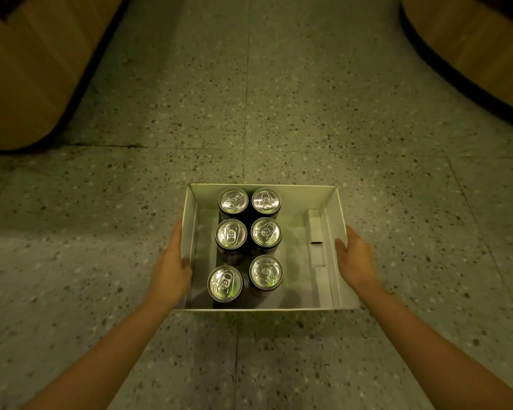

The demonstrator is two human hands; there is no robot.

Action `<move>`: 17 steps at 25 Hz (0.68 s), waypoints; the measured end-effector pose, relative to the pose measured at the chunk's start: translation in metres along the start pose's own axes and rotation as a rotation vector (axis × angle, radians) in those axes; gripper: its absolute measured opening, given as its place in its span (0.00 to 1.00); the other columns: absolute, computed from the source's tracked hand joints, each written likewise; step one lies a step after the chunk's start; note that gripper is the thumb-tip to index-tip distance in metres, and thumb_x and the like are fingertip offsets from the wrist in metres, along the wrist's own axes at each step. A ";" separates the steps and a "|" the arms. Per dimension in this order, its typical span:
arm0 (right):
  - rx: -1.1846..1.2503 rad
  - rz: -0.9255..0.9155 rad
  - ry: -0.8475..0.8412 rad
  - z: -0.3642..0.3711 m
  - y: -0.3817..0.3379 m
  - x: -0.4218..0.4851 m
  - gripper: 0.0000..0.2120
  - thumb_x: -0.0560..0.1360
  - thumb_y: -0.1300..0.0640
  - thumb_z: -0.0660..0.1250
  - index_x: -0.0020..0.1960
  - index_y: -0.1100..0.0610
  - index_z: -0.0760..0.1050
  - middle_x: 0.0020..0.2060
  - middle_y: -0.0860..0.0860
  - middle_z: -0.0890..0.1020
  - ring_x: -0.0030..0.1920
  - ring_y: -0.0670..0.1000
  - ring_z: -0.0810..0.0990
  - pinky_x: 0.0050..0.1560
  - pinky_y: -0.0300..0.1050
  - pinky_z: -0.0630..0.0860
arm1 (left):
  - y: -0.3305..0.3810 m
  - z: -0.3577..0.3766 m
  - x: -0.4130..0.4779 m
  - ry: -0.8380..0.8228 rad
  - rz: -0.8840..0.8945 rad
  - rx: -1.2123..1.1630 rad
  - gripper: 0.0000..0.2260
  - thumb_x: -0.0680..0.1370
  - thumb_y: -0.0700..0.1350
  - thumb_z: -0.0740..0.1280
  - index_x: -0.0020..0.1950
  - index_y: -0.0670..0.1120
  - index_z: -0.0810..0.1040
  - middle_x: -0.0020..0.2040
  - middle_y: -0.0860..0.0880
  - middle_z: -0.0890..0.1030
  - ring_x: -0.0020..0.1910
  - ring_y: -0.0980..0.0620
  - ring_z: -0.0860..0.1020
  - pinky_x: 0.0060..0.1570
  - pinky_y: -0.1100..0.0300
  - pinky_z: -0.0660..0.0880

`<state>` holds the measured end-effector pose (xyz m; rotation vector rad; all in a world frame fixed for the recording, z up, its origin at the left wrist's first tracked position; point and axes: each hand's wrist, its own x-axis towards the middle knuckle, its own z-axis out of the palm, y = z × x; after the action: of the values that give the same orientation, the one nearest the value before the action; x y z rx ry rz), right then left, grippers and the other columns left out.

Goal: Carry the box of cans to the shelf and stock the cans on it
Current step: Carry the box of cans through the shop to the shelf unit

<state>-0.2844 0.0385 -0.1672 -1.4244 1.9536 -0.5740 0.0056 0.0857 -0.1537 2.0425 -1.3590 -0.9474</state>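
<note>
Box point(336, 214) (6 cans point(251, 245)) over floor point(308, 113).

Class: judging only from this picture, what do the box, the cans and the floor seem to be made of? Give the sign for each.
Box: probably white cardboard, matte, with thin folded walls and creased flaps.
Cans: metal, likely aluminium, with shiny silver tops bearing pull tabs; dark sides.
Floor: looks like terrazzo or speckled stone tile, with dark flecks in pale ground and straight joints.

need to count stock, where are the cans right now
In the head view, six cans stand upright in two columns in the left half of the white box, held between both hands over the speckled floor.
</note>
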 end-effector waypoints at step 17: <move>0.033 -0.022 0.020 -0.049 -0.055 0.012 0.16 0.77 0.65 0.55 0.64 0.61 0.69 0.56 0.61 0.79 0.54 0.60 0.77 0.54 0.46 0.72 | 0.069 -0.045 0.011 0.003 0.016 -0.060 0.29 0.76 0.29 0.56 0.74 0.48 0.57 0.69 0.44 0.69 0.60 0.50 0.71 0.56 0.61 0.66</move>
<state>-0.2855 0.0085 -0.0986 -1.4267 1.9365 -0.6303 0.0033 0.0510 -0.0782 1.9847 -1.3277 -0.9668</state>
